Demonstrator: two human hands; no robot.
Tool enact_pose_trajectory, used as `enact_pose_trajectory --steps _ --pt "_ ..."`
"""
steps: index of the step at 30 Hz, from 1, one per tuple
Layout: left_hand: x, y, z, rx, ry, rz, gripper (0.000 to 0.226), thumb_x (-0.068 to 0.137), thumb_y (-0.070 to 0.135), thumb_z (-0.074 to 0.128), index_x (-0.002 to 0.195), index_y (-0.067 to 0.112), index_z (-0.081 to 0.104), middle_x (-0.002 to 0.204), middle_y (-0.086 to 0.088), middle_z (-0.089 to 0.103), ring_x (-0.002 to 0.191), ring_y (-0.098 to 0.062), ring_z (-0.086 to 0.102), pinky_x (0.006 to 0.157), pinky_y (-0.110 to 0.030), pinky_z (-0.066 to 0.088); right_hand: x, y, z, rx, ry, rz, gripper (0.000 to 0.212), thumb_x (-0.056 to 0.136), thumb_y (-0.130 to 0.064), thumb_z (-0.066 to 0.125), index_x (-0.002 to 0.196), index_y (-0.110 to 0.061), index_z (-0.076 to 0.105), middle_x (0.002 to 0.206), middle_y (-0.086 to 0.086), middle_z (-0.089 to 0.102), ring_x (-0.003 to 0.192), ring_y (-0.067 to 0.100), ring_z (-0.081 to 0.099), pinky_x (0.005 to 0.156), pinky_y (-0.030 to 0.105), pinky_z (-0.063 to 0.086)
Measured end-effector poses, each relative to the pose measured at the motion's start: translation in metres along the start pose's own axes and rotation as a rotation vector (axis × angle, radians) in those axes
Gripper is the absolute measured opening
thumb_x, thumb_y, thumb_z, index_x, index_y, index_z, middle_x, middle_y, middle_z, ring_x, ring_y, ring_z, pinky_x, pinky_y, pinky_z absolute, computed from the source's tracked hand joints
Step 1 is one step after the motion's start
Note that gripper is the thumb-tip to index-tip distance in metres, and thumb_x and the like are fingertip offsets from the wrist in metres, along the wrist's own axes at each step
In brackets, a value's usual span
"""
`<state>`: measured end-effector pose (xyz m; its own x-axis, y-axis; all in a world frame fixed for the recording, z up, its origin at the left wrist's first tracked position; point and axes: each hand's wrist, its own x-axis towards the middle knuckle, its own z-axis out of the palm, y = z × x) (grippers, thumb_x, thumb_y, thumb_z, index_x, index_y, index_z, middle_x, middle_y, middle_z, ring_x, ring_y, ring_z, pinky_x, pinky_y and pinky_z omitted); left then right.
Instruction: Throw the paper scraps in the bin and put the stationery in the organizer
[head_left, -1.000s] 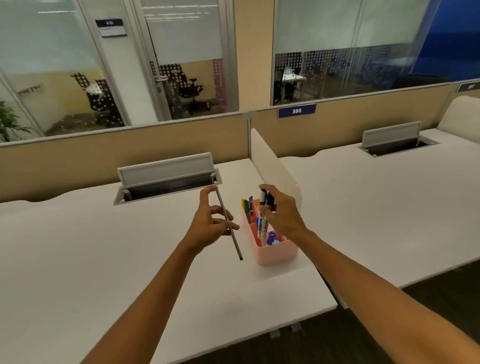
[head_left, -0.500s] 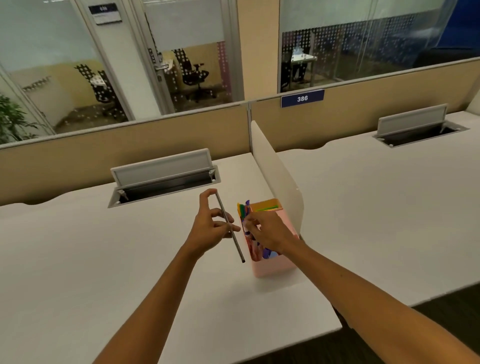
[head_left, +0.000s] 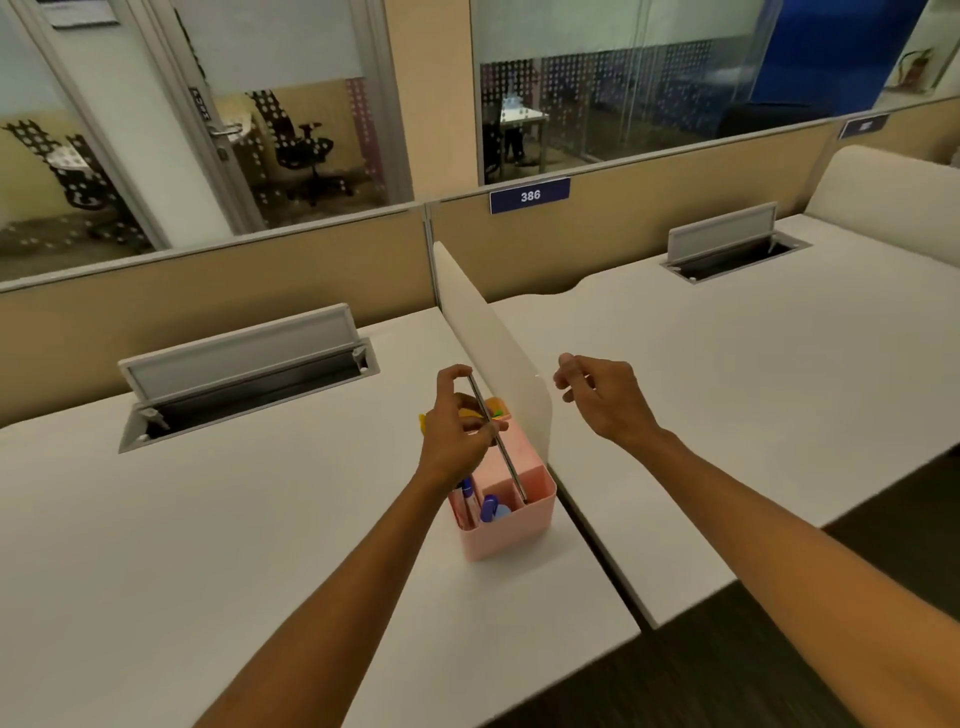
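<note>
The ruler (head_left: 497, 439), a thin metal strip, slants down into the organizer (head_left: 511, 512), its lower end inside the near-right compartment and its upper end above the rim. The left hand (head_left: 457, 431) pinches it: the thumb and curled fingers (head_left: 452, 375) grip the upper half, directly over the organizer. The pink organizer stands on the tabletop (head_left: 208, 519), just beside the white divider (head_left: 493, 343). Markers (head_left: 470, 499) stand in its near-left compartment, and something yellow and green shows in the far one, mostly hidden by the left hand.

The right hand (head_left: 602, 400) hovers right of the organizer, beyond the divider, fingers loosely curled and holding nothing.

No paper scraps or bin are in view.

The risk lies in the release, I judge. The ruler is long and leaning; let go at this tilt, it could lever against the rim and tip out, or rock the light organizer. Straightening it first should prevent that.
</note>
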<state>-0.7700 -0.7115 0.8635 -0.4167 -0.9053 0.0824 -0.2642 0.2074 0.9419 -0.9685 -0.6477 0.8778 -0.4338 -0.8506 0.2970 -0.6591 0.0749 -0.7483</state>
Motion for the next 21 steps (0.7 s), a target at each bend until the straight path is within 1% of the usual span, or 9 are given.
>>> enact_pose_trajectory --steps 3,7,9,10,12,13,15,17,21 --pt "0.009 -0.008 0.021 0.033 0.05 0.055 0.069 0.08 0.003 0.074 0.127 0.033 0.034 0.095 -0.001 0.065 0.079 -0.014 0.07 0.07 -0.022 0.06 -0.006 0.015 -0.019 0.009 0.049 0.036 0.053 0.097 -0.054 0.038 0.085 -0.016 0.073 0.083 -0.004 0.073 0.069 0.01 0.071 0.073 0.032 0.058" --pt "0.011 -0.021 0.04 0.067 0.029 0.073 0.067 0.079 0.0 0.073 0.12 0.038 0.036 0.087 0.006 0.064 0.077 -0.01 0.069 0.061 -0.008 0.053 -0.015 0.031 -0.032 0.011 0.038 0.069 0.053 0.098 -0.055 0.037 0.077 -0.021 0.071 0.079 -0.008 0.073 0.067 0.006 0.07 0.07 0.025 0.054" --pt "0.008 -0.028 0.047 0.104 0.009 0.074 0.061 0.081 -0.002 0.071 0.114 0.038 0.039 0.087 0.009 0.062 0.08 -0.009 0.068 0.059 -0.006 0.051 -0.019 0.037 -0.036 0.033 0.021 0.077 0.053 0.098 -0.056 0.036 0.075 -0.023 0.071 0.077 -0.009 0.073 0.067 0.004 0.07 0.069 0.022 0.052" --pt "0.007 -0.031 0.049 0.129 0.007 0.082 0.055 0.081 -0.003 0.07 0.112 0.034 0.042 0.088 0.009 0.061 0.083 -0.011 0.068 0.062 -0.008 0.054 -0.02 0.039 -0.037 0.042 0.012 0.081 0.054 0.098 -0.056 0.036 0.075 -0.023 0.071 0.077 -0.008 0.073 0.068 0.005 0.07 0.07 0.023 0.052" --pt "0.003 -0.038 0.049 0.168 -0.016 0.134 0.041 0.08 -0.002 0.069 0.106 0.023 0.05 0.093 0.005 0.061 0.089 -0.014 0.066 0.075 -0.021 0.06 -0.023 0.041 -0.037 0.051 -0.009 0.077 0.054 0.098 -0.056 0.036 0.075 -0.021 0.071 0.077 -0.007 0.073 0.069 0.006 0.07 0.072 0.025 0.055" --pt "0.0 -0.038 0.048 0.188 -0.037 0.164 0.036 0.079 0.0 0.069 0.104 0.019 0.053 0.096 0.002 0.061 0.092 -0.015 0.065 0.081 -0.027 0.06 -0.023 0.042 -0.036 0.055 -0.019 0.074 0.055 0.098 -0.056 0.036 0.076 -0.021 0.072 0.077 -0.006 0.073 0.07 0.006 0.07 0.074 0.027 0.056" --pt "-0.003 -0.036 0.045 0.214 -0.065 0.205 0.031 0.077 0.006 0.071 0.104 0.015 0.057 0.101 0.0 0.062 0.098 -0.014 0.062 0.088 -0.03 0.057 -0.022 0.041 -0.036 0.056 -0.041 0.066 0.055 0.098 -0.055 0.036 0.077 -0.02 0.072 0.076 -0.006 0.073 0.071 0.007 0.069 0.075 0.03 0.057" --pt "-0.003 -0.033 0.04 0.231 -0.038 0.201 0.032 0.077 0.011 0.072 0.107 0.014 0.058 0.106 0.001 0.062 0.101 -0.013 0.059 0.089 -0.029 0.053 -0.022 0.04 -0.033 0.066 -0.075 0.04 0.054 0.099 -0.054 0.037 0.077 -0.019 0.072 0.075 -0.006 0.073 0.072 0.008 0.069 0.078 0.033 0.058" --pt "-0.003 -0.022 0.022 0.326 0.063 0.18 0.038 0.078 0.028 0.074 0.11 0.017 0.056 0.109 0.001 0.06 0.097 -0.012 0.055 0.078 -0.019 0.046 -0.021 0.024 -0.024 0.017 -0.212 -0.043 0.051 0.1 -0.051 0.038 0.082 -0.016 0.072 0.079 -0.002 0.073 0.076 0.014 0.069 0.08 0.041 0.058"
